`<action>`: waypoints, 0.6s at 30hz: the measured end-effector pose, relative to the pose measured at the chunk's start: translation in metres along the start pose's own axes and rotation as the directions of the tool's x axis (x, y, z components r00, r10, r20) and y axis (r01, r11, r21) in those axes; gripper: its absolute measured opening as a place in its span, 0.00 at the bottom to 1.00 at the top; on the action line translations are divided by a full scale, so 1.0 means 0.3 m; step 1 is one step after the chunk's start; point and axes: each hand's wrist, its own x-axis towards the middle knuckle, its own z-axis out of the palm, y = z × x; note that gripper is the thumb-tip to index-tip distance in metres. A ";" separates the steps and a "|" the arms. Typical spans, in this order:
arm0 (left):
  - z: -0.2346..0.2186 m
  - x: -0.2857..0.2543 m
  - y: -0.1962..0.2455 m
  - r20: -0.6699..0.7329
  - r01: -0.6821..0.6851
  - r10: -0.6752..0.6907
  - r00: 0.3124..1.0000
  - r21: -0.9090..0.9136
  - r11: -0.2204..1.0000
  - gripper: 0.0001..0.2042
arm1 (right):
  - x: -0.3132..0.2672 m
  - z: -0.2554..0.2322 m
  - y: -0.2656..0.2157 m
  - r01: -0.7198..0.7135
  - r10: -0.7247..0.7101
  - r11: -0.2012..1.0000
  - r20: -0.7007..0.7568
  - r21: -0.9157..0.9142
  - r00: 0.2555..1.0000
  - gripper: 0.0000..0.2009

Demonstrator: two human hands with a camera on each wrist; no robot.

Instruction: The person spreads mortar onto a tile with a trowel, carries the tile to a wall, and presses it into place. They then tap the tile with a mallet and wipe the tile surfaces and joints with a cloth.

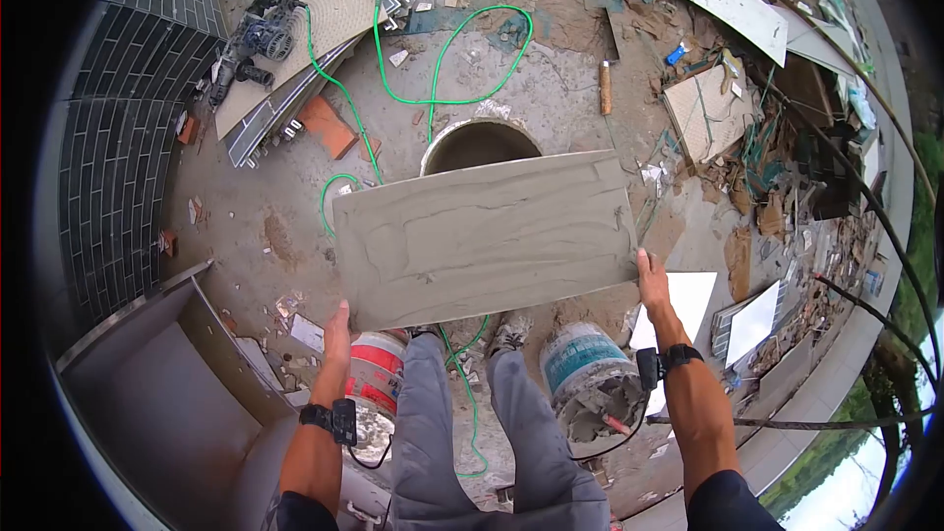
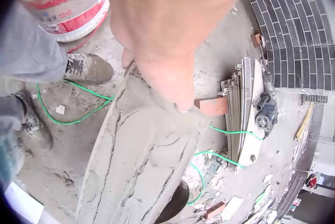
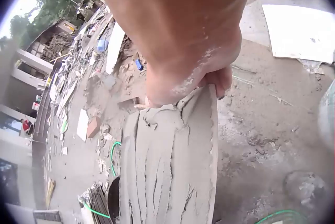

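Observation:
A large rectangular tile (image 1: 482, 241), its upper face coated in grey mortar with trowel ridges, is held out in front of the body. My left hand (image 1: 336, 336) grips its left short edge near the front corner. At the opposite end, my right hand (image 1: 653, 285) holds the right edge. The left wrist view shows the left hand (image 2: 162, 74) bent over the tile's end, with part of it hidden by the wrist. In the right wrist view, fingers (image 3: 224, 81) of the right hand wrap past the tile's side.
Behind the tile stands a round bucket (image 1: 482, 145), partly covered by it. A red-and-white bucket (image 1: 376, 374) and a blue-banded bucket (image 1: 587, 359) flank my legs. A green hose (image 1: 454, 98) winds over the floor. Stacked tiles (image 1: 285, 103) carry a power tool (image 1: 265, 34); rubble lies right.

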 end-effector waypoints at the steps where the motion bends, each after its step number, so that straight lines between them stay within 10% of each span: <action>1: -0.040 -0.088 0.066 0.075 -0.014 0.016 0.997 -0.029 0.999 0.35 | -0.038 -0.054 -0.062 0.019 -0.018 1.000 -0.007 0.004 1.000 0.36; 3: -0.080 -0.182 0.163 0.147 -0.028 0.038 0.988 -0.070 0.997 0.34 | -0.125 -0.178 -0.218 -0.177 0.171 0.968 0.044 0.180 0.984 0.32; 7: -0.125 -0.197 0.315 0.081 -0.202 0.259 0.962 -0.423 0.883 0.31 | -0.084 -0.273 -0.391 -0.091 0.088 0.785 0.035 0.613 0.995 0.26; 18: 0.014 0.042 0.504 -0.007 -0.270 0.369 0.930 -0.694 0.667 0.32 | 0.057 -0.260 -0.696 0.049 -0.046 0.699 -0.024 0.713 0.999 0.26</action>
